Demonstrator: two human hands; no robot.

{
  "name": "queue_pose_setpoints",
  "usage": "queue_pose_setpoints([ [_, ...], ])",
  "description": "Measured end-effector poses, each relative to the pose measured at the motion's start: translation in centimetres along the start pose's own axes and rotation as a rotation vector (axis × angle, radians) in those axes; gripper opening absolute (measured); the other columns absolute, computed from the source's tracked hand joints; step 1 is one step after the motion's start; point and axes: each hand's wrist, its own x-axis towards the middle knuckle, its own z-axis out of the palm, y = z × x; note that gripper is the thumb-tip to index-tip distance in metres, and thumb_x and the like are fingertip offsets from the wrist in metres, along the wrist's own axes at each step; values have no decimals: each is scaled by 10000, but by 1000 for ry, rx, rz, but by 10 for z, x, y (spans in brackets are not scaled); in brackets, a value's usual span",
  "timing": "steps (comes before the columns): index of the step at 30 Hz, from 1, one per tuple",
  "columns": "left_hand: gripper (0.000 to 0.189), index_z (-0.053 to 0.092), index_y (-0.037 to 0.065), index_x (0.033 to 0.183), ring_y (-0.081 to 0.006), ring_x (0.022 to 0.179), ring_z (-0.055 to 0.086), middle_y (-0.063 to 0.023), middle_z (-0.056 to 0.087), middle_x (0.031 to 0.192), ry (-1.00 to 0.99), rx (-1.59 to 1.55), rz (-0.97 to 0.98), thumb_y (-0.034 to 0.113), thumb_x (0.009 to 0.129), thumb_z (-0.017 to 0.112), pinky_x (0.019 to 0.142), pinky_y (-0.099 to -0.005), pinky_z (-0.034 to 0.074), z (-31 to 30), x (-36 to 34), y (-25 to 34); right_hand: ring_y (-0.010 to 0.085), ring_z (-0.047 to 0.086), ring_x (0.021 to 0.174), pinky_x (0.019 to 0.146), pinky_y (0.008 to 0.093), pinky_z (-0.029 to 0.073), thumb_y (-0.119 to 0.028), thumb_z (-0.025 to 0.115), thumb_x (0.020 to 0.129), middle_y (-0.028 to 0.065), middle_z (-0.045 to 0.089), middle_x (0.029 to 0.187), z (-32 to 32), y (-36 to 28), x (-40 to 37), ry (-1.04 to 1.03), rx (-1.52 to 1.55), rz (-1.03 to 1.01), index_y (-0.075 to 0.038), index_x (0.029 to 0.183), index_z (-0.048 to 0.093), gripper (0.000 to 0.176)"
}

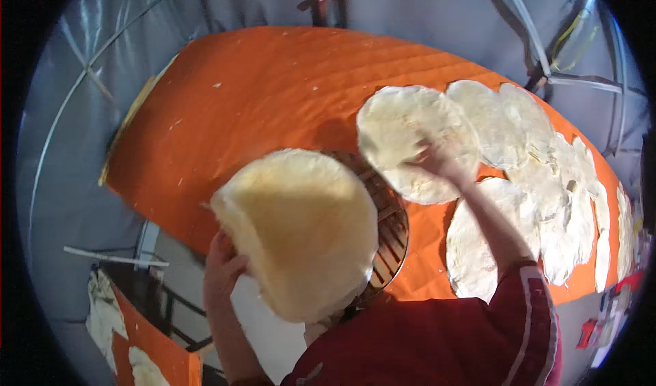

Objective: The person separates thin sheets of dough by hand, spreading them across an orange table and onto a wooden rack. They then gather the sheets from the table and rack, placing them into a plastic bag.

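Note:
A large round flat sheet of dough [307,229] is held up at its left edge by my left hand [224,263], whose fingers are closed on the rim. Beneath its right side, a round slatted rack [393,239] shows in part. My right hand [437,162] is over another round sheet [403,126] lying on the orange cloth [273,85]; its fingers look spread, slightly blurred, touching or just above the surface. Further round sheets [485,123] overlap to the right, and one more [478,239] lies below my right forearm.
Grey plastic sheeting [225,3] with metal poles surrounds the orange-covered table. At the lower left stands another orange surface [160,352] with pale dough pieces, beside a dark frame [171,311]. Red and white items [591,331] sit at the far right.

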Motion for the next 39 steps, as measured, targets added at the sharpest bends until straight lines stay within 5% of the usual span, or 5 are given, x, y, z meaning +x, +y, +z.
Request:
queue_pose_setpoints([
  [4,698,240,52,1207,-211,836,528,-149,473,1009,81,155,-68,5,604,589,616,-281,489,3,6,-3,258,297,1134,903,358,314,-322,755,525,154,246,1255,141,-106,-45,-619,855,58,-87,1281,74,1044],
  [15,765,253,66,1217,-207,913,489,-109,438,1068,-4,-27,-17,32,544,615,734,-312,436,-29,-6,-14,232,401,1048,890,307,318,-263,737,533,158,404,1125,200,-225,-62,-721,683,267,25,1194,241,875],
  [25,570,358,12,1133,-229,915,499,-115,479,1024,345,-69,-128,-23,611,585,787,-333,412,-42,-17,-37,139,535,738,649,259,435,19,461,702,84,575,795,251,-158,-80,-21,1059,373,51,922,512,228],
  [31,474,378,-10,1116,-253,949,480,-131,471,1045,272,-359,-124,-56,655,480,792,-355,410,-82,-18,-80,108,502,723,639,261,412,-146,550,674,55,568,808,107,-183,52,-408,173,189,-21,904,548,262],
  [39,483,358,-22,1126,-298,944,464,-150,457,1049,500,-292,-201,-31,662,493,809,-390,389,-82,-20,-91,161,536,649,632,257,434,-195,490,693,80,568,733,-139,-97,118,403,229,-188,-37,837,583,233],
])
